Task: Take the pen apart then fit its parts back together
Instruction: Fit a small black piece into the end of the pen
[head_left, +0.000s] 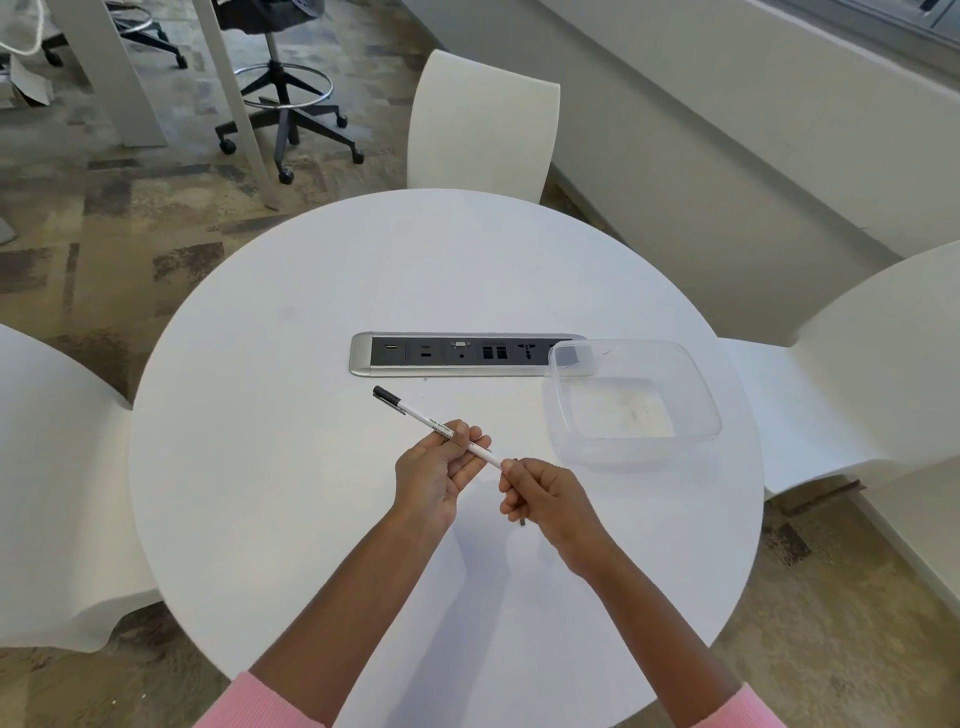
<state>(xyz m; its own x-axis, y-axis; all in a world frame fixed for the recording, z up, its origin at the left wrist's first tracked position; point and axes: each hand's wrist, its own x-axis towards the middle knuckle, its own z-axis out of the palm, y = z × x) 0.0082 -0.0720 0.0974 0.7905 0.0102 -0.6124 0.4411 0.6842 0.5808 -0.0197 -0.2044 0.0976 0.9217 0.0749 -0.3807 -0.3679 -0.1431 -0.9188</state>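
Observation:
A white pen (422, 414) with a black cap at its far left end is held above the round white table (311, 519), slanting from upper left to lower right. My left hand (434, 475) pinches the barrel near its middle. My right hand (545, 496) has its fingers curled round the pen's near end, which is mostly hidden. A small dark tip (522, 522) shows below the right hand's fingers; whether it belongs to the pen is unclear.
A clear plastic container (631, 402) stands to the right of the hands. A silver power and data socket strip (462, 354) is set into the table's middle. White chairs stand at the left (47, 467), far (483, 124) and right (857, 374) sides.

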